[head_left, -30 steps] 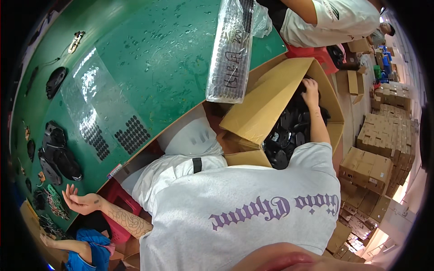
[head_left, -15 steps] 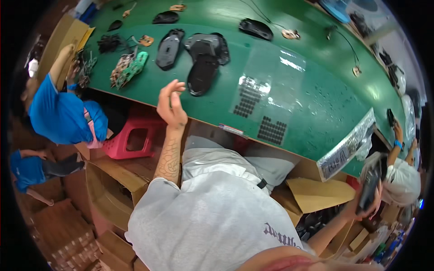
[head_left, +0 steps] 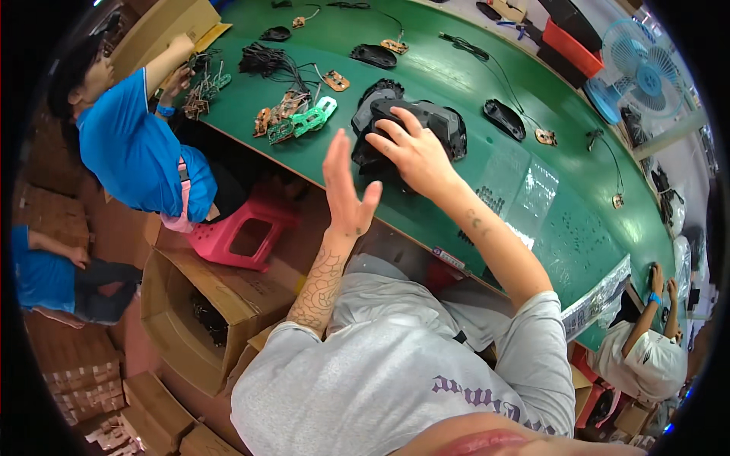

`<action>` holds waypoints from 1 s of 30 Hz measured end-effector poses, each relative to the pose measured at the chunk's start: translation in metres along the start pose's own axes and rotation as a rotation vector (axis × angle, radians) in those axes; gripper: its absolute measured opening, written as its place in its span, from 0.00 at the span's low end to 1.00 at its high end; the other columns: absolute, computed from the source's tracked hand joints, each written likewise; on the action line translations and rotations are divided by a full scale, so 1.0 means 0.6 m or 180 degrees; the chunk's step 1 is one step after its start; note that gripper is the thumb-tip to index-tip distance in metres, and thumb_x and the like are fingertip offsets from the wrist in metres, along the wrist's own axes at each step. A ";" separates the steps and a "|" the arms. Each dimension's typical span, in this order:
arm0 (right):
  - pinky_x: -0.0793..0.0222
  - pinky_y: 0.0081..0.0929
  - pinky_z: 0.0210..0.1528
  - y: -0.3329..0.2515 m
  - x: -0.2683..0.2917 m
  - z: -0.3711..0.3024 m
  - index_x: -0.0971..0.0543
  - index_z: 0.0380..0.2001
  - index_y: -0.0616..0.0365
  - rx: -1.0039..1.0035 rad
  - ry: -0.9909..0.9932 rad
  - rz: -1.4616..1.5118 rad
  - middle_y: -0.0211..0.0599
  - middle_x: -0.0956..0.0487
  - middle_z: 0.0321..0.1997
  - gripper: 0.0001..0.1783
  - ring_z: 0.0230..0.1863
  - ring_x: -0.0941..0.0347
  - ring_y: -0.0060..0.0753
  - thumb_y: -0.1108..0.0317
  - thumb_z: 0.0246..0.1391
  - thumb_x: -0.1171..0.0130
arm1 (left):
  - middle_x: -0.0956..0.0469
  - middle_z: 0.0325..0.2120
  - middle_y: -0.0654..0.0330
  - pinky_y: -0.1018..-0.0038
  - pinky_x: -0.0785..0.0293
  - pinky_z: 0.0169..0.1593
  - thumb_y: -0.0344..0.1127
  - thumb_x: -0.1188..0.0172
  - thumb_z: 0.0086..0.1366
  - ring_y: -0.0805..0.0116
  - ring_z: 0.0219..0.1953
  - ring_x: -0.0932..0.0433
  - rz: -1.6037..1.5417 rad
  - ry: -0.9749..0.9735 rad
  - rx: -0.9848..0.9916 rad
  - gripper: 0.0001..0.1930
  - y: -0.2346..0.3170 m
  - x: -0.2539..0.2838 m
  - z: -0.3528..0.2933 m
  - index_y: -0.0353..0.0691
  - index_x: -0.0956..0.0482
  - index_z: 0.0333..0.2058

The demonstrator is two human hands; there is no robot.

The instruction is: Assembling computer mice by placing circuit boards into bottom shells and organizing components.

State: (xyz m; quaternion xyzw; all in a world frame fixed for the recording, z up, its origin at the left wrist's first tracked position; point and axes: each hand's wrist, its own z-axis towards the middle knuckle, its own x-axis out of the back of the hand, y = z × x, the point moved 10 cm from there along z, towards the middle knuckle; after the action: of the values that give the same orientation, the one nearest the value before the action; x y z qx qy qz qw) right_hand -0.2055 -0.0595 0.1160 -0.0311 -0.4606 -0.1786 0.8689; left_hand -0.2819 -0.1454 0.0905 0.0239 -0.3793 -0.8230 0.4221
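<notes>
My right hand (head_left: 418, 156) reaches over the far side of the work edge. Its fingers curl over a black mouse shell (head_left: 368, 152), and the thumb is hidden. Under and around it lie more black and grey mouse shells (head_left: 441, 125), partly covered by the hand. Just left of this, my left hand (head_left: 350, 186) is raised above the table edge, open and holding nothing. Beyond it on the green table (head_left: 426, 68) are a green circuit board (head_left: 313, 115), brown boards (head_left: 287, 106) and bundled black cables (head_left: 266, 62).
Clear plastic sheets (head_left: 525, 190) with small black pads (head_left: 490, 199) lie right of my right arm. Single mouse shells (head_left: 503, 119) and cabled boards (head_left: 546, 137) are spread farther back. A blue fan (head_left: 646, 76) stands far right. A co-worker in blue (head_left: 144, 144) works at left, beside a pink stool (head_left: 247, 228).
My right hand has come from the lower right, where it held a black piece, onto the pile of shells. The view has shifted left; my left hand stays raised with fingers straighter.
</notes>
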 end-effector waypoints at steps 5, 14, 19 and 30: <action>0.28 0.31 0.45 -0.024 0.003 0.014 0.29 0.58 0.47 -0.0197 -0.0470 0.0449 0.31 0.34 0.68 0.35 0.69 0.41 0.46 0.72 0.42 0.40 | 0.45 0.68 0.45 0.54 0.42 0.66 0.41 0.41 0.63 0.42 0.67 0.42 0.1074 -0.0698 -0.0366 0.35 -0.021 -0.036 -0.013 0.38 0.39 0.66; 0.25 0.29 0.43 0.051 0.128 -0.093 0.24 0.31 0.52 -0.0202 0.0569 0.0784 0.31 0.23 0.53 0.09 0.53 0.25 0.37 0.71 0.42 0.40 | 0.28 0.55 0.43 0.55 0.37 0.61 0.54 0.52 0.68 0.41 0.54 0.30 0.0874 -0.1620 -0.0198 0.31 -0.018 -0.116 0.032 0.33 0.31 0.58; 0.25 0.30 0.39 0.029 0.346 -0.323 0.21 0.31 0.52 -0.0723 0.1327 0.0220 0.27 0.20 0.43 0.04 0.45 0.22 0.33 0.71 0.56 0.45 | 0.32 0.59 0.38 0.56 0.40 0.63 0.48 0.63 0.76 0.40 0.58 0.32 0.1349 -0.0071 -0.1229 0.29 -0.018 -0.012 -0.003 0.27 0.35 0.62; 0.32 0.32 0.56 -0.254 0.689 -1.326 0.31 0.61 0.62 -0.5994 0.0710 -0.1988 0.46 0.24 0.57 0.40 0.54 0.27 0.43 0.63 0.43 0.31 | 0.48 0.69 0.51 0.56 0.56 0.73 0.54 0.70 0.78 0.53 0.70 0.48 0.1236 0.0142 -0.0457 0.33 -0.103 0.011 -0.007 0.34 0.54 0.69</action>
State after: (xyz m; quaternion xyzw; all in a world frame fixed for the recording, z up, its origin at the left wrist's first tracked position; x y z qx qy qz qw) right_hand 0.5826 -0.4924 -0.0220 -0.5678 -0.0345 -0.6932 0.4425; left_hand -0.3265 -0.1308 0.0495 -0.0616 -0.3077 -0.7504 0.5818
